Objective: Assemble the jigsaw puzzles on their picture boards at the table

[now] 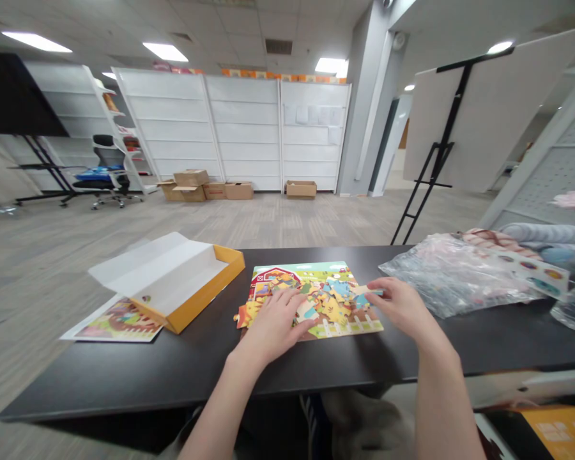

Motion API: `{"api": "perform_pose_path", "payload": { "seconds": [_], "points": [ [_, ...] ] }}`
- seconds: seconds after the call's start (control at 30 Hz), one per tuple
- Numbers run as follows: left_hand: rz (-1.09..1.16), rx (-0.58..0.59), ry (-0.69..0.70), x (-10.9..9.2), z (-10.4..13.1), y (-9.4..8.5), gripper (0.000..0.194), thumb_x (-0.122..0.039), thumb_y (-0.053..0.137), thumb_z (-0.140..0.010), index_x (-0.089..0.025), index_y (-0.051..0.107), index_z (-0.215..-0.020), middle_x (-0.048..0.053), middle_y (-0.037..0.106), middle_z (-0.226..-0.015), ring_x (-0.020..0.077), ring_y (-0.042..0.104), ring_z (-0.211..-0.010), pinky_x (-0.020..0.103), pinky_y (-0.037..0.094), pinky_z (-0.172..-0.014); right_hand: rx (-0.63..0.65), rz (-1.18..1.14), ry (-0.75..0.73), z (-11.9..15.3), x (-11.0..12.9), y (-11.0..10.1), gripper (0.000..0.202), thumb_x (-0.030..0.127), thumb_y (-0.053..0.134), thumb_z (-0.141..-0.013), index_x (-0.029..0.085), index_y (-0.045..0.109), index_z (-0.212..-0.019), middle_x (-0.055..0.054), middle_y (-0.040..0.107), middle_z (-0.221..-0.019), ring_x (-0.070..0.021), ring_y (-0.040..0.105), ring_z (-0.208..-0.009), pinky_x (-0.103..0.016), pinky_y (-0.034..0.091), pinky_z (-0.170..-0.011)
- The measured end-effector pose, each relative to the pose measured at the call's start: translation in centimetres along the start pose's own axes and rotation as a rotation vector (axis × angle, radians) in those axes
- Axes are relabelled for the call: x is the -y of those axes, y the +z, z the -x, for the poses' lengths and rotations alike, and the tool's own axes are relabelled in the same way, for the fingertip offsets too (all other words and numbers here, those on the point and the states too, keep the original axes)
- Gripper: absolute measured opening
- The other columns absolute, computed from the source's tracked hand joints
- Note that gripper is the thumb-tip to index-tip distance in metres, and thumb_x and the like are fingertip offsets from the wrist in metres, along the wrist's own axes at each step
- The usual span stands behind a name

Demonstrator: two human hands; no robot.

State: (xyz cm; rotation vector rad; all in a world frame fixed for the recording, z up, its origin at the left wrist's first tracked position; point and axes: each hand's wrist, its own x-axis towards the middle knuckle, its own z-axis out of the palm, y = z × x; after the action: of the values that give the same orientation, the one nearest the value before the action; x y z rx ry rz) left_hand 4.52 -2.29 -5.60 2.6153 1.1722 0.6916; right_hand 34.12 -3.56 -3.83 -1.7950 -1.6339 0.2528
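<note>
Resting palm down on the heaped puzzle pieces (334, 308), your left hand (278, 318) is fairly wide, its thumb pointing toward the middle of the farm board (352, 329). Your right hand (405, 306) is narrow, pinching a blue puzzle piece (375, 292) between thumb and fingers at the right edge of that board. The board lies flat at the centre of the frame on the black table (211, 364), under the pieces, with an orange piece (242, 317) sticking out past its left edge. To the left, you have an open yellow box (204, 292) with a white inside, tilted over a printed farm sheet (117, 321). On the right of the table sits a clear plastic bag (460, 271). Beyond the table, a black easel stand (441, 153) rises at upper right, and cardboard boxes (214, 190) sit along the white shelves (244, 128) at upper centre.
</note>
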Motion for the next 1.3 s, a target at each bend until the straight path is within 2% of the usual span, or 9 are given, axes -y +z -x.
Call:
{"api": "perform_pose_path", "payload": {
  "seconds": [0.27,0.43,0.57,0.67,0.77,0.9,1.03,1.13,1.3],
  "points": [
    [-0.016,-0.026,0.008,0.6,-0.5,0.7,0.041,-0.049,0.06,-0.092,-0.021,0.061,-0.122,0.009,0.067,-0.126,0.0288,0.058,-0.118,0.045,0.043,-0.104,0.078,0.05,0.122,0.0,-5.3,-1.8,0.025,0.024,0.065,-0.075,0.019,0.074,-0.097,-0.01,0.075,-0.1,-0.0251,0.07,-0.083,-0.034,0.054,-0.078],
    [0.064,-0.091,0.016,1.4,-0.3,0.9,0.045,-0.031,0.068,-0.086,-0.024,0.058,-0.129,0.009,0.062,-0.131,0.0273,0.058,-0.121,0.044,0.045,-0.104,0.231,0.028,0.182,0.1,-6.3,-1.5,0.033,0.025,0.065,-0.072,0.016,0.071,-0.104,-0.011,0.074,-0.104,-0.0231,0.071,-0.079,-0.031,0.053,-0.072],
    [0.257,-0.154,-0.006,1.9,-0.6,1.2,0.041,-0.02,0.064,-0.087,-0.024,0.059,-0.128,0.008,0.062,-0.127,0.0238,0.059,-0.119,0.039,0.047,-0.102,0.187,0.062,0.153,0.0,-6.2,-1.0,0.032,0.03,0.068,-0.071,0.017,0.072,-0.1,-0.012,0.075,-0.103,-0.0263,0.07,-0.086,-0.035,0.053,-0.077],
    [0.416,-0.222,-0.102,1.9,-0.9,1.2,0.032,-0.024,0.062,-0.09,-0.025,0.063,-0.122,0.007,0.066,-0.122,0.0219,0.062,-0.111,0.038,0.049,-0.098,0.044,0.065,0.12,-0.5,-4.9,-0.6,0.03,0.035,0.067,-0.073,0.017,0.072,-0.097,-0.013,0.075,-0.104,-0.0294,0.069,-0.092,-0.039,0.053,-0.081],
    [0.705,-0.291,-0.239,1.8,-1.3,0.8,0.035,-0.033,0.065,-0.089,-0.023,0.063,-0.122,0.008,0.066,-0.121,0.0191,0.066,-0.096,0.031,0.055,-0.08,-0.001,-0.156,0.081,-0.7,-2.0,0.1,0.03,0.04,0.064,-0.079,0.017,0.071,-0.097,-0.013,0.075,-0.101,-0.0277,0.07,-0.09,-0.038,0.055,-0.077],
    [1.084,-0.374,-0.348,1.4,-1.6,0.2,0.034,-0.039,0.074,-0.081,-0.019,0.064,-0.107,0.008,0.068,-0.11,0.0183,0.066,-0.092,0.026,0.055,-0.072,0.306,-0.503,-0.047,-0.1,3.0,2.1,0.035,0.049,0.067,-0.081,0.018,0.07,-0.098,-0.009,0.074,-0.096,-0.023,0.07,-0.081,-0.033,0.056,-0.069],
    [1.231,-0.424,-0.449,1.2,-1.4,0.0,0.035,-0.039,0.081,-0.075,-0.017,0.058,-0.089,0.003,0.071,-0.084,0.0126,0.066,-0.074,0.023,0.053,-0.069,0.572,-0.631,-0.203,0.3,6.7,4.8,0.028,0.046,0.069,-0.085,0.019,0.07,-0.09,-0.004,0.073,-0.087,-0.0177,0.067,-0.078,-0.029,0.053,-0.071],
    [1.279,-0.386,-0.48,1.3,-1.0,0.0,0.041,-0.037,0.085,-0.071,-0.018,0.053,-0.089,0.001,0.071,-0.074,0.0124,0.067,-0.07,0.023,0.054,-0.07,0.489,-0.651,-0.182,-0.1,7.6,6.1,0.029,0.045,0.065,-0.088,0.018,0.066,-0.078,-0.001,0.066,-0.07,-0.014,0.061,-0.064,-0.026,0.048,-0.06],
    [1.31,-0.216,-0.438,1.6,-0.5,0.4,0.062,-0.038,0.087,-0.068,-0.019,0.053,-0.116,0.005,0.075,-0.081,0.0196,0.073,-0.073,0.029,0.057,-0.07,0.382,-0.679,-0.163,-0.7,7.6,6.2,0.029,0.045,0.064,-0.089,0.017,0.065,-0.08,-0.003,0.068,-0.077,-0.0137,0.061,-0.065,-0.026,0.048,-0.061]
  ]
}}
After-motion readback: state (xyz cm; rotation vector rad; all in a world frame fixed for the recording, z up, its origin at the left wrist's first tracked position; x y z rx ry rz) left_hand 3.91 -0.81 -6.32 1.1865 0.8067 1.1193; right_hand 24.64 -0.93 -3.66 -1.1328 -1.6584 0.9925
